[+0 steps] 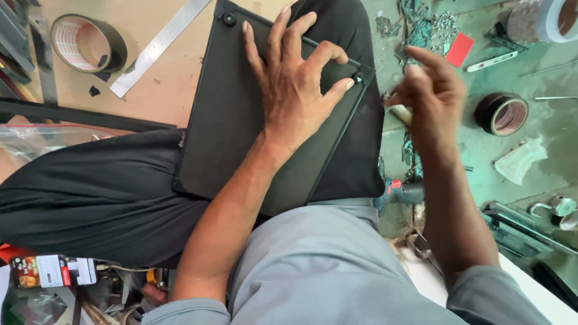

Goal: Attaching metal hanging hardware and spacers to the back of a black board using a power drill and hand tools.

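Black panel (pixel 241 138) lay flat on the person's lap, across dark trousers, its long axis running from near-left up to far-right. Left hand (pixel 292 84) rested spread on the panel's far end, palm down, fingers splayed, thumb tip beside a small black fastener (pixel 358 77) at the far-right corner; pressing, not gripping. A second fastener (pixel 229 18) sat at the far-left corner, just beyond the fingertips.

Right hand (pixel 430 96) hung off the panel's right edge, over the green floor (pixel 542 132), level with that right corner and close to it. It was motion-blurred; fingers looked loosely curled, possibly around a pale handle (pixel 402 114), but this could not be told for certain.

So the corner fastener lay between the two hands: left touching beside it, right just apart to its right.

Around: tape roll (pixel 501 113) and a red card (pixel 459 49) on the floor; a steel rule (pixel 158 47) and another tape roll (pixel 88 43) on a board at left; a drill (pixel 400 194) near the knee.
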